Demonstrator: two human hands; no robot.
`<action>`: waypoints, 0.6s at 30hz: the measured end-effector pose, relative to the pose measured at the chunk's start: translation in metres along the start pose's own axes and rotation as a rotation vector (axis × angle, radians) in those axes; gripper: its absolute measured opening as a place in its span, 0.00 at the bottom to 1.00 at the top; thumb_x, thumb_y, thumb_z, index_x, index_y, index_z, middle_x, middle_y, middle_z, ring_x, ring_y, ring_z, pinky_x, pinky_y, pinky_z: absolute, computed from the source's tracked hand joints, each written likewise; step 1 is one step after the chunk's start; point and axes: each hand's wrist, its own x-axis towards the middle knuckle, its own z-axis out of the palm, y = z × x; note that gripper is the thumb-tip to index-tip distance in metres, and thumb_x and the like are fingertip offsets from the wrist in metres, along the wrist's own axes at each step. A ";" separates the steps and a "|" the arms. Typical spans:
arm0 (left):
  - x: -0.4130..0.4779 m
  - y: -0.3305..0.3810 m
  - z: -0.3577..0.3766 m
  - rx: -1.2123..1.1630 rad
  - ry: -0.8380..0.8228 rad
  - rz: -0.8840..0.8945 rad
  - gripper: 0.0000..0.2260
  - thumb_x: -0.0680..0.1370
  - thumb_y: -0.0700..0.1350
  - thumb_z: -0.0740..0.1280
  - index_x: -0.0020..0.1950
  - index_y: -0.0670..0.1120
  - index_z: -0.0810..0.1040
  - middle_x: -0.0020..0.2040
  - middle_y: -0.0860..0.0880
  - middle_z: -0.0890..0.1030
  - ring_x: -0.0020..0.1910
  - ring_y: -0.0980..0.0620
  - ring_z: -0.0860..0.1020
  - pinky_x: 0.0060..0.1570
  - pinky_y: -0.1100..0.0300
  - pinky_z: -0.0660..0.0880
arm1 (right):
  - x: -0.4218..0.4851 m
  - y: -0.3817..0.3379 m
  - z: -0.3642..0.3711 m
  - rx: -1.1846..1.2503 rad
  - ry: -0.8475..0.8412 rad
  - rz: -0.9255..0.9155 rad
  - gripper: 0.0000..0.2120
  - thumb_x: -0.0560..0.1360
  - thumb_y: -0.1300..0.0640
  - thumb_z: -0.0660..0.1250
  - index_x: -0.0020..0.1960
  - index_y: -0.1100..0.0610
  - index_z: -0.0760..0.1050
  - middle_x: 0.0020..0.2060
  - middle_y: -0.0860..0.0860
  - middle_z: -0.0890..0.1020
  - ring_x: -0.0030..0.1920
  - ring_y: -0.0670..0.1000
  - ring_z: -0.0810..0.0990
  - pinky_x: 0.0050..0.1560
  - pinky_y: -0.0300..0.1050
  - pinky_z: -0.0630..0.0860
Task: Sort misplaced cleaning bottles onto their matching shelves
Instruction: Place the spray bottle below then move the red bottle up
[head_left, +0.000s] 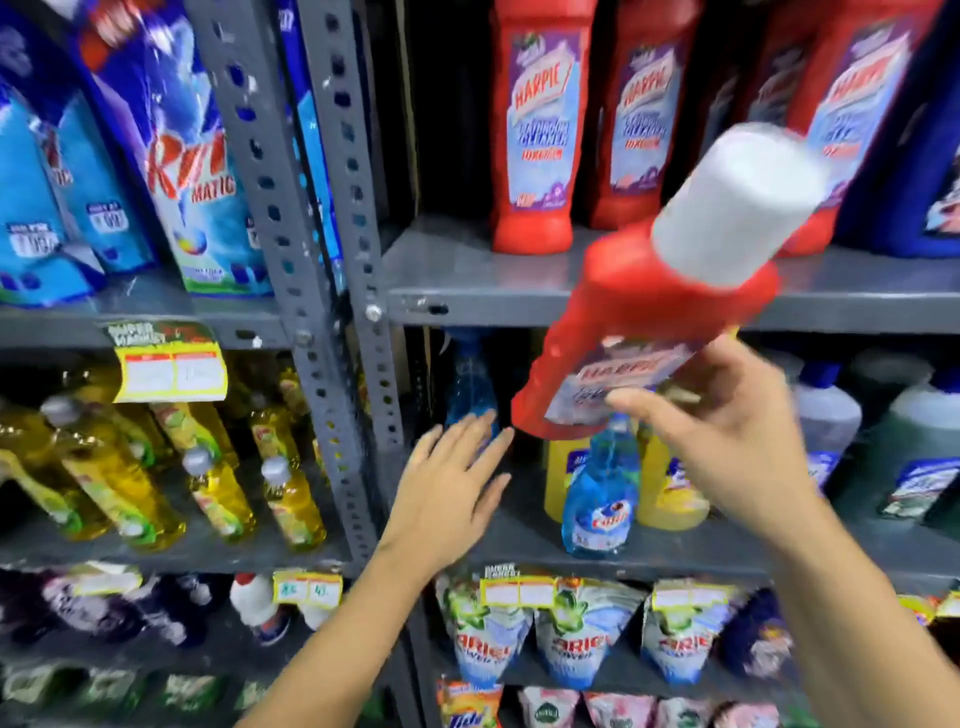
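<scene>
My right hand (727, 441) grips a red Harpic bottle (644, 306) with a white cap, tilted so the cap points up and right, in front of the grey upper shelf (467, 280). Matching red Harpic bottles (540, 130) stand upright on that shelf. My left hand (447, 483) is flat with its fingers apart and holds nothing; it hovers in front of the middle shelf, near a blue spray bottle (470, 384) at the back.
A blue spray bottle (600, 499) and yellow bottles (670, 493) stand on the middle shelf (649, 551). A perforated grey upright (332, 291) divides the racks. Yellow dish-liquid bottles (124, 488) and Rin detergent packs (182, 166) fill the left rack; Ariel pouches (576, 644) sit below.
</scene>
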 end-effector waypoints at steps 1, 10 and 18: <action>0.020 0.001 -0.020 0.002 0.103 0.060 0.19 0.81 0.49 0.60 0.70 0.45 0.73 0.70 0.43 0.73 0.68 0.43 0.70 0.66 0.46 0.66 | 0.012 -0.018 -0.012 0.006 0.021 -0.041 0.18 0.66 0.66 0.76 0.48 0.48 0.77 0.42 0.35 0.85 0.45 0.36 0.82 0.48 0.31 0.76; 0.132 -0.017 -0.076 0.228 0.276 0.155 0.22 0.80 0.58 0.60 0.64 0.45 0.78 0.62 0.46 0.80 0.64 0.44 0.75 0.62 0.45 0.69 | 0.164 -0.038 -0.072 -0.167 0.111 -0.159 0.24 0.68 0.59 0.73 0.62 0.65 0.74 0.54 0.59 0.84 0.49 0.48 0.84 0.48 0.41 0.82; 0.132 -0.019 -0.069 0.307 0.370 0.140 0.21 0.78 0.61 0.61 0.62 0.48 0.79 0.59 0.50 0.82 0.57 0.46 0.79 0.53 0.49 0.73 | 0.209 0.014 -0.071 -0.392 0.117 0.025 0.18 0.72 0.55 0.74 0.59 0.57 0.74 0.52 0.53 0.83 0.44 0.55 0.84 0.25 0.47 0.80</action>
